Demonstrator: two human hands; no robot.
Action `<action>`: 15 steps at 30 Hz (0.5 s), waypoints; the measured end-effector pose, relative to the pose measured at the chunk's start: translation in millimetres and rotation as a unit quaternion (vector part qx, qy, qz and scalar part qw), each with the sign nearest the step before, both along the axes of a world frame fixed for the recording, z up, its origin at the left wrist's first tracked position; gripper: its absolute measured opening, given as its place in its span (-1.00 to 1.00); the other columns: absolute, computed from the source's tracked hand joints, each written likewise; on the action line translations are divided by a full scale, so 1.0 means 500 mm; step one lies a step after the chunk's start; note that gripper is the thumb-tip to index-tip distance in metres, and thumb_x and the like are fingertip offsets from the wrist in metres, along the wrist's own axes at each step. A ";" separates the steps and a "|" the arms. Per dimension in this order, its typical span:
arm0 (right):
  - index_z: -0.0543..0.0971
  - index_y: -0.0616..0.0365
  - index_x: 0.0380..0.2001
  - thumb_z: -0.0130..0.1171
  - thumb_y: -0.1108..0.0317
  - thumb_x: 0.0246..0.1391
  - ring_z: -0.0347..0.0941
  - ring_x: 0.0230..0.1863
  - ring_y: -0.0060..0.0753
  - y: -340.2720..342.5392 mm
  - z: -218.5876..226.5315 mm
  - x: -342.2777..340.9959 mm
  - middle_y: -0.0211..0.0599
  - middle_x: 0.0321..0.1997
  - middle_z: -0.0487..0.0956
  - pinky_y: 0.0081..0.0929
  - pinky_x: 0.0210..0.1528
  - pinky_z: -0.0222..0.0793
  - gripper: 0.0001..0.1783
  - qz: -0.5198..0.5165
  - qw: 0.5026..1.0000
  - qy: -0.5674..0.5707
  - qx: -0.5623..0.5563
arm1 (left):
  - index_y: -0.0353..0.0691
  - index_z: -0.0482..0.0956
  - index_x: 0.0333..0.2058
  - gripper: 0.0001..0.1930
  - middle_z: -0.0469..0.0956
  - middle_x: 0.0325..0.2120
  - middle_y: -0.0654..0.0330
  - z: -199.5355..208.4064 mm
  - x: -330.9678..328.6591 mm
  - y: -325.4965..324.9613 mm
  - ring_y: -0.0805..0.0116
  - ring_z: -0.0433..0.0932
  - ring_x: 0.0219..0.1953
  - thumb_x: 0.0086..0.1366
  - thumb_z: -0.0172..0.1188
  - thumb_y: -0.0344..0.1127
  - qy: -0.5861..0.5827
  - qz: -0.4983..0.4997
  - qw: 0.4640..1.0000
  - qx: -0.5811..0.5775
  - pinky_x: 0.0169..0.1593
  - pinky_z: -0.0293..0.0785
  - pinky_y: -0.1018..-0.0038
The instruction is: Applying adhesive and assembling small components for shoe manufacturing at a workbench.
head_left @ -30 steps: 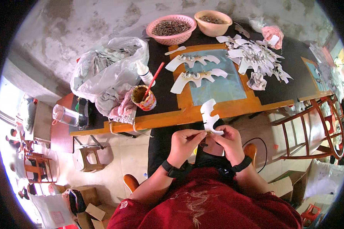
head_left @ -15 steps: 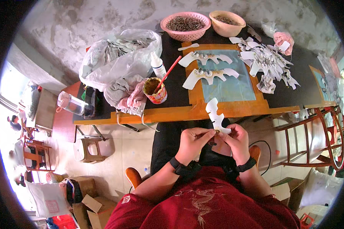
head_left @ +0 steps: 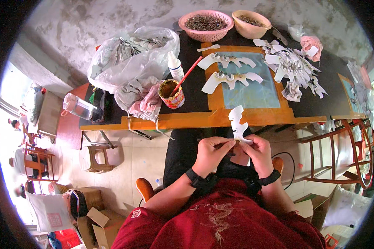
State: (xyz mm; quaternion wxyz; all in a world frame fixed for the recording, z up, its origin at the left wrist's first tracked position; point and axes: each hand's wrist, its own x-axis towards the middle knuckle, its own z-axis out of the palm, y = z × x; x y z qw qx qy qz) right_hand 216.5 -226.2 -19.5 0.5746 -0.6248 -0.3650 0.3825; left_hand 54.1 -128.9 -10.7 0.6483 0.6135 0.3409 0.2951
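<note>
A white, curved cut-out piece [head_left: 237, 120] with notched edges stands upright in front of the table edge. My left hand [head_left: 212, 155] pinches its lower end between thumb and fingertips. My right hand [head_left: 259, 152] grips the same end from the other side, with the thumbs almost meeting. A small dark bit shows below the fingertips, too small to name. Past the table edge, two similar white cut-outs with metallic fittings, a farther one [head_left: 220, 62] and a nearer one [head_left: 214, 82], lie on a blue sheet [head_left: 253, 97] framed by brown tape.
To the right lies a heap of white cut-outs [head_left: 293, 72] and a crumpled cloth [head_left: 292, 92]. At left are a paste tin [head_left: 178, 101] with a red stick [head_left: 191, 70], a white bottle [head_left: 175, 71], rags [head_left: 131, 96] and a plastic bag [head_left: 108, 74]. Behind stands a pink basket [head_left: 207, 36] of small metal pieces.
The hands keep their grip on the white cut-out, which leans slightly differently. The table's contents have shifted a little right and up in the picture as the view moved.
</note>
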 end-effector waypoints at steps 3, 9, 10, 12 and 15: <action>0.61 0.32 -0.25 0.29 0.43 0.13 0.46 -0.37 -0.69 -0.001 -0.006 -0.002 -0.41 -0.41 0.62 -0.64 -0.28 0.39 -0.83 -0.009 1.000 0.015 -0.022 | -0.41 0.71 -0.26 -0.83 0.69 -0.44 0.18 0.002 -0.003 0.001 0.54 0.59 -0.41 0.27 0.32 -0.41 0.040 -0.006 0.999 0.005 -0.32 0.54 0.59; 0.57 0.29 -0.22 0.27 0.43 0.16 0.46 -0.33 -0.73 -0.002 0.009 -0.003 -0.49 -0.39 0.59 -0.67 -0.28 0.38 -0.83 -0.001 1.000 0.020 -0.013 | -0.40 0.68 -0.17 -0.70 0.69 -0.34 0.18 -0.011 -0.014 0.013 0.53 0.60 -0.32 0.41 0.19 -0.21 -0.036 -0.061 0.993 -0.098 -0.16 0.54 0.56; 0.57 0.29 -0.22 0.27 0.43 0.16 0.46 -0.33 -0.73 -0.002 0.013 -0.004 -0.49 -0.39 0.59 -0.67 -0.28 0.38 -0.83 -0.001 1.000 0.021 -0.016 | -0.40 0.66 -0.14 -0.64 0.69 -0.30 0.17 -0.015 -0.014 0.016 0.51 0.61 -0.30 0.45 0.12 -0.15 -0.068 -0.060 0.982 -0.168 -0.13 0.54 0.53; 0.56 0.28 -0.20 0.27 0.44 0.16 0.44 -0.33 -0.75 -0.002 0.020 -0.008 -0.55 -0.37 0.57 -0.70 -0.28 0.36 -0.82 0.034 0.993 0.105 -0.030 | -0.39 0.59 -0.03 -0.56 0.66 -0.19 0.16 -0.023 -0.012 0.019 0.44 0.63 -0.20 0.52 -0.03 -0.08 -0.130 -0.073 0.968 -0.201 -0.04 0.54 0.46; 0.56 0.27 -0.23 0.28 0.43 0.16 0.42 -0.33 -0.77 -0.001 0.025 -0.012 -0.57 -0.37 0.55 -0.72 -0.28 0.33 -0.83 0.072 0.987 0.140 -0.019 | -0.39 0.54 0.03 -0.60 0.63 -0.13 0.17 -0.036 -0.013 0.027 0.42 0.61 -0.12 0.51 0.00 -0.14 -0.072 -0.127 0.943 -0.299 0.01 0.53 0.46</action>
